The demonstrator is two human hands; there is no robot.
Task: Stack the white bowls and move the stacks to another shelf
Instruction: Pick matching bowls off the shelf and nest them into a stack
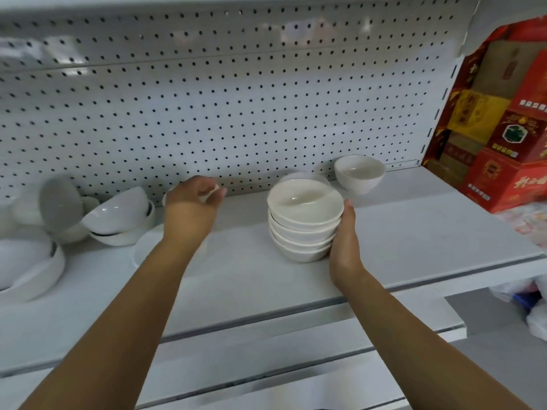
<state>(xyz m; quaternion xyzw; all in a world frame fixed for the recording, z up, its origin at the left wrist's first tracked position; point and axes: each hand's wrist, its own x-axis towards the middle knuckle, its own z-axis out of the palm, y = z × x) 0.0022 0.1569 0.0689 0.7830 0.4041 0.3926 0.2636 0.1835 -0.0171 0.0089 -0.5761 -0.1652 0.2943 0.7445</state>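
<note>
The left hand [192, 205], fingers [204, 186] curled round a small white ceramic bowl [213, 191] left of the four-high stack of white ceramic bowls [305, 223] on the white shelf [414, 232], should lower it centred while the right hand [344, 244], fingers hidden, braces the stack's right side.

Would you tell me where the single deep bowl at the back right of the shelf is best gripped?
Probably pinch the near rim of the deep bowl from the front and above: it stands upright, mouth open, apart from the stack, with the pegboard close behind.
</note>
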